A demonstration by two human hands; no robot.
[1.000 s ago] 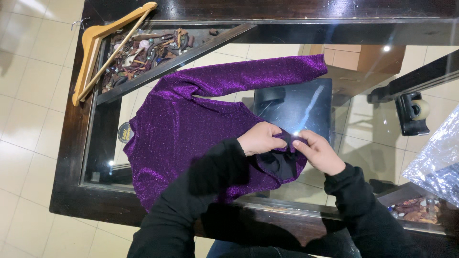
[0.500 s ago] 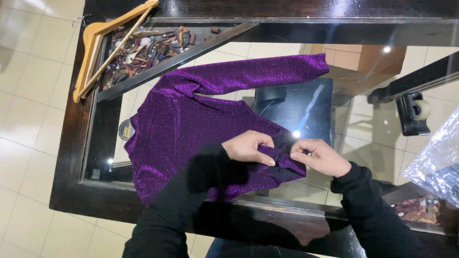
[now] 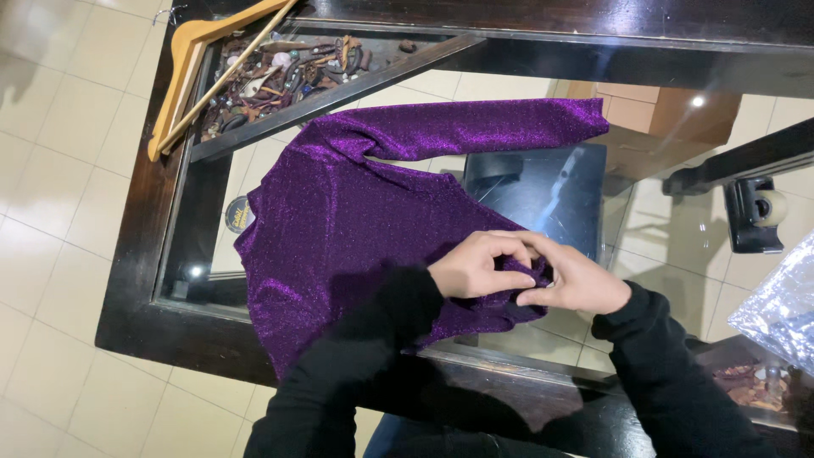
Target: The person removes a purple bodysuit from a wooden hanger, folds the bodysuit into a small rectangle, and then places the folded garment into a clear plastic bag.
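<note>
Purple glittery long-sleeve top point(image 3: 339, 220) lies flat on a dark-framed glass table point(image 3: 140, 254), body spread toward the left side, one sleeve stretched out to the right across the glass approx. along the table's far half. Both hands meet at the garment's near right edge: left hand point(image 3: 479, 270) has fingers curled and pinched on a fold of the purple fabric, right hand point(image 3: 581, 280) pressed right against it, fingers also clamped on the same bunched edge, so the two hands are touching w/ cloth between them. Both arms in black sleeves, left forearm lying over the lower part of the top. Wooden hanger point(image 3: 199, 72) rests at the table's far left corner, leaning over a tray of mixed beads & small trinkets point(image 3: 280, 72) under the glass. Through the glass: a dark square object point(image 3: 543, 191) just beyond the hands, cardboard box point(image 3: 661, 114) further right. Clear plastic bag point(image 3: 780, 309) at the right edge, near the right arm but apart from it. Tiled floor point(image 3: 59, 170) to the left.
</note>
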